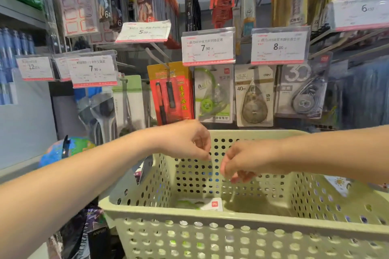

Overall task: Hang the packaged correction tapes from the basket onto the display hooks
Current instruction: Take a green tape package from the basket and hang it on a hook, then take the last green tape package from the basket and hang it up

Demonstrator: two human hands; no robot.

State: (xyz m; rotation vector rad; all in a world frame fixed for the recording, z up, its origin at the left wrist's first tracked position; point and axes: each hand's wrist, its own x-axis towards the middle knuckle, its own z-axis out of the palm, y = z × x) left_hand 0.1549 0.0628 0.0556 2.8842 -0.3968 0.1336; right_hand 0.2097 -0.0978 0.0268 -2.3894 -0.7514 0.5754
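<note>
A pale green perforated basket (242, 214) fills the lower view. On its floor lies a packaged correction tape (202, 205) with a green reel and a red logo corner, partly hidden by the near rim. My left hand (187, 141) hovers over the basket's far edge, fingers curled loosely, holding nothing that I can see. My right hand (246, 162) hangs just right of it, fingers pointing down into the basket, nothing visible in them. On the hooks behind hang a green correction tape pack (213, 93), a beige 40m pack (253, 95) and a grey 30m pack (302, 89).
Price tags (208, 48) hang in front of the hooks, above the packs. A red pen pack (169, 92) hangs to the left of the green tapes. A globe (65, 149) sits at lower left. Dark packaged goods (84, 235) lie beside the basket's left wall.
</note>
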